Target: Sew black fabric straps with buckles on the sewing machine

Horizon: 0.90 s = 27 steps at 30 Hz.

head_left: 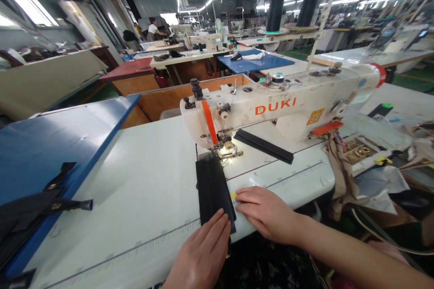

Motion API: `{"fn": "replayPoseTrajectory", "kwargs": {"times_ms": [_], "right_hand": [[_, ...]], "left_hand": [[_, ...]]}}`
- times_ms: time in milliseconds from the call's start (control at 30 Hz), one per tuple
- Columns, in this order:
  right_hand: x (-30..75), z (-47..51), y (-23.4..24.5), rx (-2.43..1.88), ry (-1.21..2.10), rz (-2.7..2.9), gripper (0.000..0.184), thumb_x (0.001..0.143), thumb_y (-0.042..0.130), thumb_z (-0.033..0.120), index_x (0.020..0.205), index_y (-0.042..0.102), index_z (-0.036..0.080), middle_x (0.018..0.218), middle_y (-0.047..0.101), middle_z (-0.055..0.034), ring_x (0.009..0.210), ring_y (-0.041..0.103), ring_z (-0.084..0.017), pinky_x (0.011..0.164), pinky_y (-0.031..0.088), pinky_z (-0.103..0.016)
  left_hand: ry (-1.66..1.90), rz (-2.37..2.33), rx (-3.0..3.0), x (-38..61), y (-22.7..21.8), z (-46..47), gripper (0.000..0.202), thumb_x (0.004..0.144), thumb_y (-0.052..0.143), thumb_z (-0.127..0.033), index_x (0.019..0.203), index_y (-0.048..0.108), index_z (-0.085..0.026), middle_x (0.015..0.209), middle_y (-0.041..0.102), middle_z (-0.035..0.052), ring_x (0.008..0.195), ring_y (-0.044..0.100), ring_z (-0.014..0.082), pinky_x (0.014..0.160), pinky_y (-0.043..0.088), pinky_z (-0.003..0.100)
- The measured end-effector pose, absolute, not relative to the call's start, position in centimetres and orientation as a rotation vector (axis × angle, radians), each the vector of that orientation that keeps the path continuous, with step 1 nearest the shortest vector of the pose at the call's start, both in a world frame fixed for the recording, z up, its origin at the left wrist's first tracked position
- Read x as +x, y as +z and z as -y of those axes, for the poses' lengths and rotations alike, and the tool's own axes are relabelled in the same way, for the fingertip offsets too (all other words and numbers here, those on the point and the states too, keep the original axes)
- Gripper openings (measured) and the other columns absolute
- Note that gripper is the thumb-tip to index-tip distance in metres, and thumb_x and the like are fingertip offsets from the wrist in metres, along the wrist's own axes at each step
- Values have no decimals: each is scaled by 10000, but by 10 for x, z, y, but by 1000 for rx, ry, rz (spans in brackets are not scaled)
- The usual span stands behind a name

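The left hand [205, 248] hides part of the black strip [212, 185], black straps [32, 211] leftward of it are cut off, and a person [153, 30] far beyond is blurred.

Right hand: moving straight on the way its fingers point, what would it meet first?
The right hand would likely meet the small yellow patch, then the black piece; depth is unclear.

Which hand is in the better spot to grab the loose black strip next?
Probably the right hand: it looks closer to the loose black strip, while the left hand is farther away, resting on the black piece at the sewing machine.
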State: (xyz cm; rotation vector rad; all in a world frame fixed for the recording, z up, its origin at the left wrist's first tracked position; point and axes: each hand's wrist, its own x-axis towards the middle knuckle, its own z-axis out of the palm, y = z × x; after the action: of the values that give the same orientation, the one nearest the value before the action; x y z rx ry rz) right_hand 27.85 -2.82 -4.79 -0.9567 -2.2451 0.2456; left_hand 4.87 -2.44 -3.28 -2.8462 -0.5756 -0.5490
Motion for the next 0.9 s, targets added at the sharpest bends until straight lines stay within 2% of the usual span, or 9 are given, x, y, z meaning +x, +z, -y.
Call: {"fn": "replayPoseTrajectory", "kwargs": {"times_ms": [133, 433, 900], "right_hand": [[280, 32, -47, -933, 260, 2282, 252, 890, 418, 150, 1043, 617, 132, 1101, 614, -107, 1135, 508, -203, 987, 455, -368], [279, 30, -50, -908, 266, 2317, 259, 882, 439, 168, 1069, 612, 119, 1097, 598, -110, 1134, 489, -203, 1008, 431, -352], [279, 33, -47, -916, 281, 2304, 256, 872, 462, 168, 1073, 614, 124, 1116, 604, -108, 1133, 498, -195, 1015, 433, -349]], "left_hand": [[-642, 520, -2866, 49, -30, 25, 297, 903, 384, -44, 1074, 625, -68, 1108, 658, 126, 1137, 570, 236, 885, 560, 314], [-718, 463, -2900, 48, -30, 19, 283, 890, 398, -30, 1029, 636, -94, 1075, 676, 113, 1117, 585, 217, 906, 546, 316], [-583, 431, -2897, 46, -27, 20, 339, 905, 342, -57, 1030, 652, -112, 1099, 672, 99, 1105, 596, 221, 874, 557, 299]]}}
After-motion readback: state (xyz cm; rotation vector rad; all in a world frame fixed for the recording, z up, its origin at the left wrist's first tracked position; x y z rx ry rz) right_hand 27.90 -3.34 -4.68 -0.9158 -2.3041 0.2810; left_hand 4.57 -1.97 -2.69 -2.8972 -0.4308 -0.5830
